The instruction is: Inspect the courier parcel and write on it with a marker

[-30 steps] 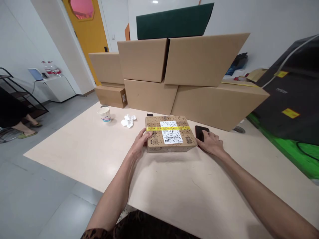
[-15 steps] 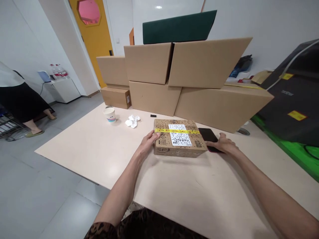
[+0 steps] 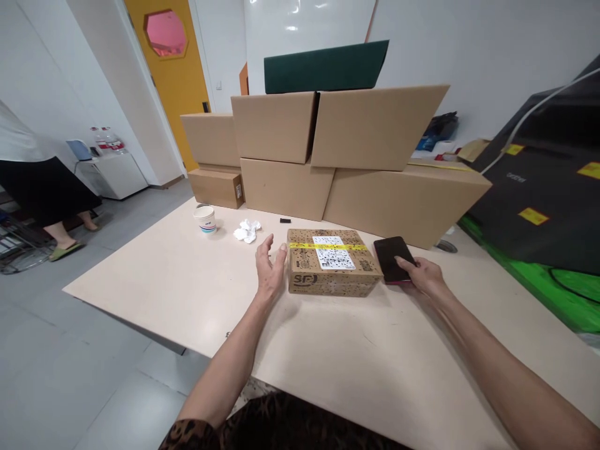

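Observation:
A small cardboard parcel (image 3: 328,275) with a white label and a strip of yellow tape lies on the pale table (image 3: 178,281). My left hand (image 3: 269,269) hovers just off its left side, fingers spread, holding nothing. My right hand (image 3: 424,275) is to the right of the parcel with its fingers closed on a dark phone (image 3: 392,257), which is tilted up off the table beside the parcel.
Large cardboard boxes (image 3: 328,156) are stacked along the table's far edge, with a green board (image 3: 323,65) on top. A paper cup (image 3: 204,219) and a crumpled tissue (image 3: 247,230) lie at far left. Another person (image 3: 32,181) stands at left. Black covered equipment (image 3: 544,187) is at right.
My left hand has let go of the parcel's left edge and opened. My right hand has taken hold of the phone and tilted it up. The person at left has stepped further in.

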A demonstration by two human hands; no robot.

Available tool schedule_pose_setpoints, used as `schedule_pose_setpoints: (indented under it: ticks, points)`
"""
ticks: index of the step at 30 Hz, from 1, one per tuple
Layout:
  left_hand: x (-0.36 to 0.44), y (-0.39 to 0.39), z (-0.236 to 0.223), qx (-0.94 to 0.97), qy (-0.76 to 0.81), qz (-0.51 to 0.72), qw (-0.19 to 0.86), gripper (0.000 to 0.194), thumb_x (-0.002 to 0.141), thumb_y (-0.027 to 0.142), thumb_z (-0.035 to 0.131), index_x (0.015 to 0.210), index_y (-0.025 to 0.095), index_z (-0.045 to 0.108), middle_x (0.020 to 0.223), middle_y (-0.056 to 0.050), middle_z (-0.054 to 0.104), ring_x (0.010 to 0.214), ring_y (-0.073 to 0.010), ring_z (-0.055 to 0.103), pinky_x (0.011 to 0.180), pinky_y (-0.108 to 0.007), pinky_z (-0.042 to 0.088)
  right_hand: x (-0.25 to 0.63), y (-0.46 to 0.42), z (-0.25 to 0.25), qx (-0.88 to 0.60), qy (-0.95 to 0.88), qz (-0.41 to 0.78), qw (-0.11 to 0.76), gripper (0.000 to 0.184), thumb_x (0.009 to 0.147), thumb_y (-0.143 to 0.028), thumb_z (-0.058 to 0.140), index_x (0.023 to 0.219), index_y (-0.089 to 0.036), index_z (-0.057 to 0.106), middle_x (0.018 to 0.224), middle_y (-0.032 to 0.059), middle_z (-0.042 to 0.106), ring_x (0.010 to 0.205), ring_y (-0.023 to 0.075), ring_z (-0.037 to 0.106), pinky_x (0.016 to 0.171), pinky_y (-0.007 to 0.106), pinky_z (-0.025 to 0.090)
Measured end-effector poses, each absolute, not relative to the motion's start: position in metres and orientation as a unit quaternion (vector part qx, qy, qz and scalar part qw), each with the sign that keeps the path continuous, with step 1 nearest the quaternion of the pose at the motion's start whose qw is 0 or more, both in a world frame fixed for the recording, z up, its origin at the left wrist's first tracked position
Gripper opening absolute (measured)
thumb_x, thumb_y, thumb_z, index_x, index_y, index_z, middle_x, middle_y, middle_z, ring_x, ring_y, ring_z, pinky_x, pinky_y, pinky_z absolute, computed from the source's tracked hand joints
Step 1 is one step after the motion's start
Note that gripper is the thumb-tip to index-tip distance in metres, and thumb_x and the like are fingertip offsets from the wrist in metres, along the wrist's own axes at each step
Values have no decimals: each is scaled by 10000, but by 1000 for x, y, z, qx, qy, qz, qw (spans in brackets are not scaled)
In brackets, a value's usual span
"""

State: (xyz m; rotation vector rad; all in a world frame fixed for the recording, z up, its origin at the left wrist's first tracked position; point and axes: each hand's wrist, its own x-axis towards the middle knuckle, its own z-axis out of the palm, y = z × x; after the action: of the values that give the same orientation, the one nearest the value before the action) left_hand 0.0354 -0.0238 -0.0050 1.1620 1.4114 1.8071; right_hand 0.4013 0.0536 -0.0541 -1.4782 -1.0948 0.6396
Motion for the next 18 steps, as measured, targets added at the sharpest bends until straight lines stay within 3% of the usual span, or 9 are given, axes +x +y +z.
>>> schedule_pose_setpoints:
  ticks: [2, 4, 7, 10, 13, 15, 18]
  points:
    - [39, -31, 1, 456, 501, 698, 233, 430, 903, 429, 713, 1293, 255, 662, 1380, -127, 639, 1299, -284, 575, 1128, -420, 414, 392, 39, -43, -620, -397, 264, 623, 560, 508, -677, 880, 699, -221, 617, 559, -13, 584, 504, 174, 539, 462, 359, 523]
    - [46, -43, 8, 482, 475, 702, 221, 382, 915, 418, 696, 1267, 268, 686, 1264, -111, 681, 1199, -272, 612, 1059, -401, 456, 379, 21, -31, -591, -390, 262, 656, 605, 575, -729, 825, 842, -211, 664, 729, 17, 681, 636, 189, 631, 594, 359, 591]
    - [63, -70, 19, 515, 455, 664, 295, 324, 887, 426, 734, 1147, 237, 767, 1062, -106, 733, 1004, -279, 648, 941, -404, 498, 349, -12, -10, -497, -419, 322, 688, 613, 718, -648, 817, 1135, -219, 684, 1045, 69, 759, 859, 231, 734, 747, 385, 641]
    - [79, -102, 28, 572, 448, 594, 347, 293, 890, 437, 743, 1114, 255, 797, 994, -101, 754, 913, -291, 647, 909, -442, 506, 307, -44, 7, -439, -462, 362, 680, 598, 833, -552, 785, 1338, -280, 616, 1229, 77, 750, 1034, 254, 755, 856, 404, 652]
    - [88, -129, 33, 638, 441, 563, 286, 276, 897, 414, 739, 1143, 299, 786, 1092, -121, 753, 1056, -330, 634, 1001, -491, 479, 267, -67, 14, -404, -472, 402, 673, 551, 872, -510, 771, 1351, -281, 622, 1370, 84, 703, 1217, 267, 704, 1018, 428, 609]
    - [90, -140, 34, 654, 450, 543, 273, 242, 940, 416, 684, 1126, 295, 782, 1034, -122, 743, 969, -301, 642, 920, -457, 506, 249, -74, 12, -395, -470, 436, 658, 575, 884, -511, 758, 1384, -275, 599, 1366, 91, 707, 1219, 273, 705, 1061, 465, 589]
    - [88, -144, 35, 641, 468, 516, 323, 273, 993, 464, 599, 910, 266, 768, 838, -87, 699, 758, -234, 610, 746, -379, 499, 238, -77, 5, -389, -461, 455, 656, 608, 882, -518, 757, 1402, -260, 577, 1338, 95, 720, 1214, 276, 706, 1083, 491, 574]
